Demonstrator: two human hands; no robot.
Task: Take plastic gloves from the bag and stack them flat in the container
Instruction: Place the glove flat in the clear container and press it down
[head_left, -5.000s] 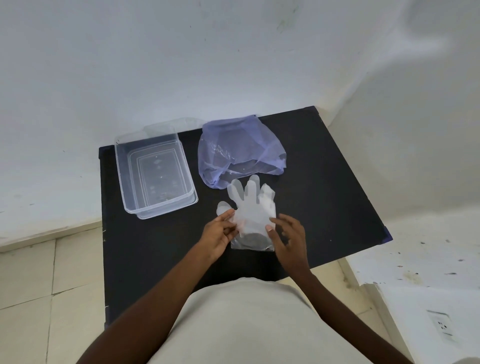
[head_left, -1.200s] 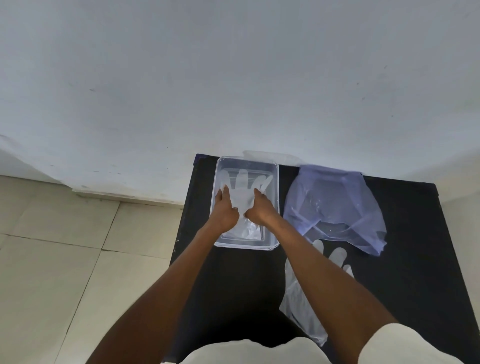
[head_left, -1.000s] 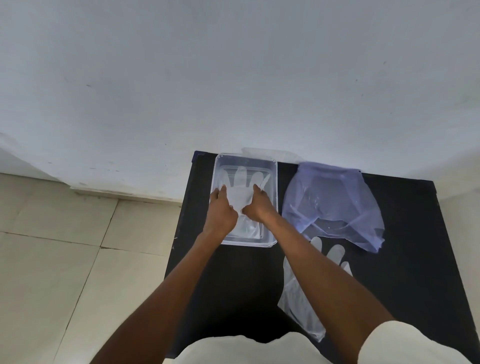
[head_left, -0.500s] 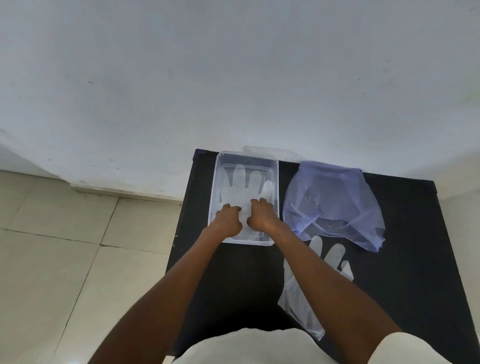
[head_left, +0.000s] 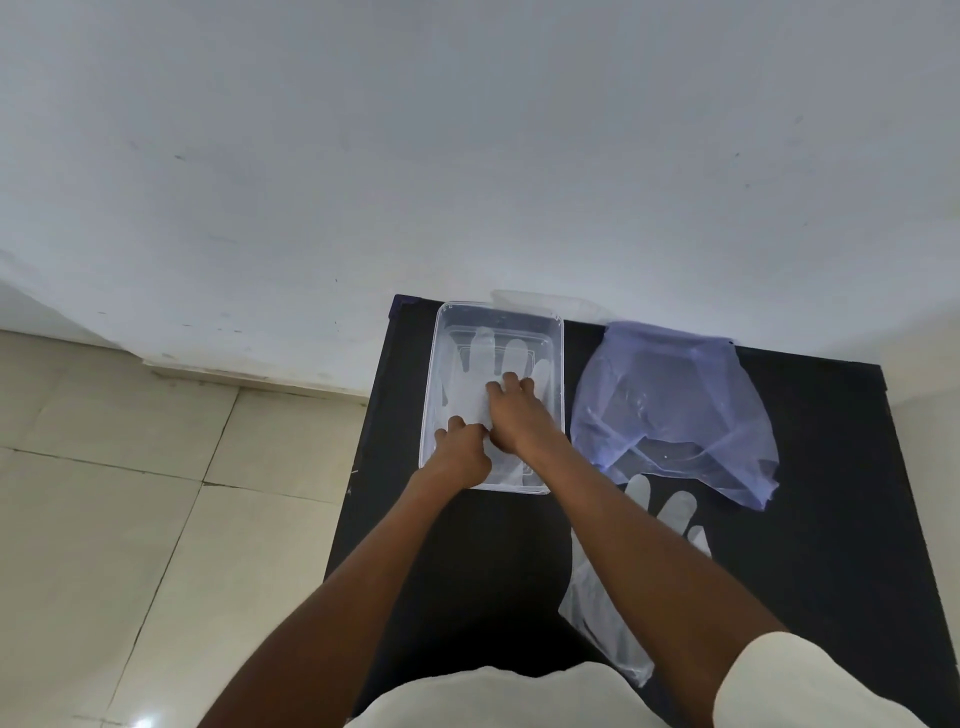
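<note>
The left hand (head_left: 460, 453) was curled, with its fingers pressing down on the wrist end of a clear plastic glove (head_left: 480, 382) near the low edge of the container (head_left: 556, 374). I could not tell if it pinched the glove or only pushed on it. The right hand (head_left: 514, 410) sat just beside it, a bit higher in the frame. Its fingers were bent and lay on the palm part of the same glove, pressing it flat. The two hands touched each other.

The glove lay flat inside the clear container, with its fingers pointing toward the top of the frame. The container sat at the upper left part of the black surface (head_left: 831, 467), near the white wall (head_left: 467, 156).

To the right of the container lay a thin purple plastic bag (head_left: 670, 405), crumpled and open toward the bottom of the frame. Just below the bag a second clear glove (head_left: 602, 613) lay flat on the surface. The right arm hid part of it. The tiled floor (head_left: 130, 493) showed at the left of the frame.
</note>
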